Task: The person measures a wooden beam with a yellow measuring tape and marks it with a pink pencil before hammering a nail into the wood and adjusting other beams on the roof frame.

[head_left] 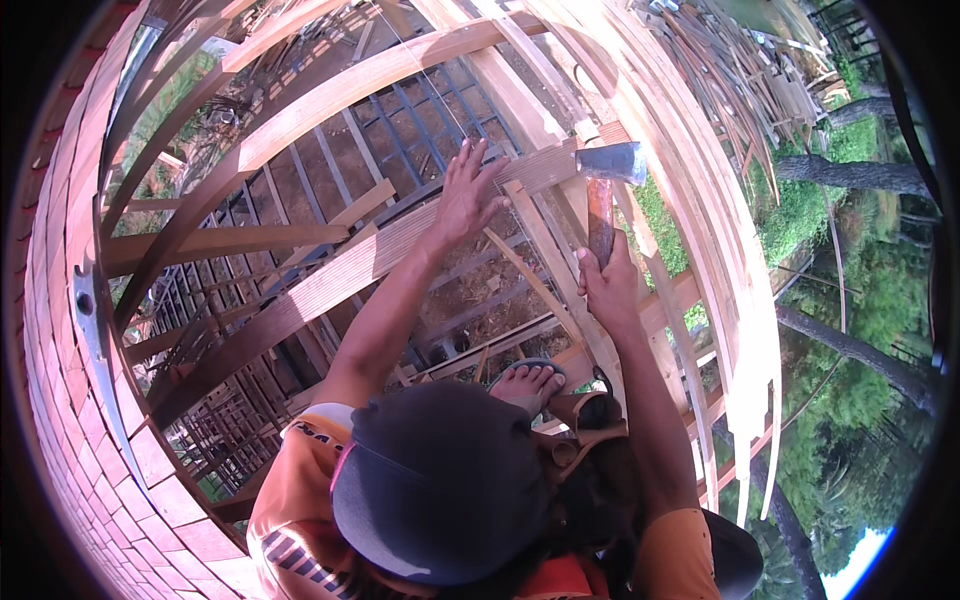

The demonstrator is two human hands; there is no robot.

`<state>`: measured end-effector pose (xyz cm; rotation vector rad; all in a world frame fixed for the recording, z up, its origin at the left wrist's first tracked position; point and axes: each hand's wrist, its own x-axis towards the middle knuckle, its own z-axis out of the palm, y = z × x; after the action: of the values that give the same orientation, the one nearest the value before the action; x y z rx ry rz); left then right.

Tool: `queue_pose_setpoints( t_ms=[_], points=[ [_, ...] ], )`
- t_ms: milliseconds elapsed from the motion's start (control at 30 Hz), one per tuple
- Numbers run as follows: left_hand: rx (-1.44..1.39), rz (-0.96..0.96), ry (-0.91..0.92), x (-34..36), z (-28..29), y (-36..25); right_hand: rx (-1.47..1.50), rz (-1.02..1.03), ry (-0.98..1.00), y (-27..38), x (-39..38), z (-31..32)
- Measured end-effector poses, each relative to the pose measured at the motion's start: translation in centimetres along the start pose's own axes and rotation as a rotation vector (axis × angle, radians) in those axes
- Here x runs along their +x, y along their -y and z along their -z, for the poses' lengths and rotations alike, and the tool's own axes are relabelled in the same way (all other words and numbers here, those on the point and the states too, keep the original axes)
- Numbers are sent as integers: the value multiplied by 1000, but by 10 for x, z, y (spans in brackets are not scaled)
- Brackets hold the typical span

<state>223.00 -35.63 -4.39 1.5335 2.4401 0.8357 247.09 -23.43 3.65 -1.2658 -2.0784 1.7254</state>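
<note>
My right hand (610, 280) is wrapped round the brown wooden handle of a hatchet (611, 163). The hatchet's grey head points away from me, over the far end of a long wooden beam (345, 262) and beside the light rafters. Ahead and to the left, my left hand (465, 195) is stretched out with its fingers apart and holds nothing. It lies over the same beam; whether the palm presses on the wood I cannot tell. A narrow wooden strip (540, 245) runs between my two hands.
Red roof tiles (95, 470) curve along the left edge. Through the open timber frame, dark metal bars (410, 130) and bare earth show far below. My sandalled foot (530, 385) is among the timbers. Long pale rafters (735, 290) line the right, with tree trunks (850, 175) beyond.
</note>
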Motion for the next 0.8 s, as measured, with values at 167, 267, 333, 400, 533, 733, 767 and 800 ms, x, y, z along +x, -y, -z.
queue_pose_setpoints(
  t_ms=[167, 267, 333, 400, 533, 733, 767, 800],
  points=[
    [-776, 618, -35, -97, -51, -82, -201, 42, -80, -69, -26, 25],
    [-1066, 865, -16, -107, -80, -87, -188, -96, 32, -104, -42, 17],
    [-1288, 1089, 65, -90, -85, -95, -184, -108, 17, -120, -56, 17],
    [-1430, 1067, 71, -70, -90, -96, -179, -119, 1, -134, -63, 19],
    [-1549, 1086, 81, -53, -98, -82, -181, -39, 5, -142, -59, 18],
    [-1562, 1035, 102, -54, -104, -77, -223, -61, -26, -138, -59, 16],
    [-1560, 1038, 103, -56, -105, -76, -230, -93, -21, -135, -58, 16],
    [-1518, 1037, 99, -56, -105, -77, -229, -98, -21, -135, -59, 16]
  ],
)
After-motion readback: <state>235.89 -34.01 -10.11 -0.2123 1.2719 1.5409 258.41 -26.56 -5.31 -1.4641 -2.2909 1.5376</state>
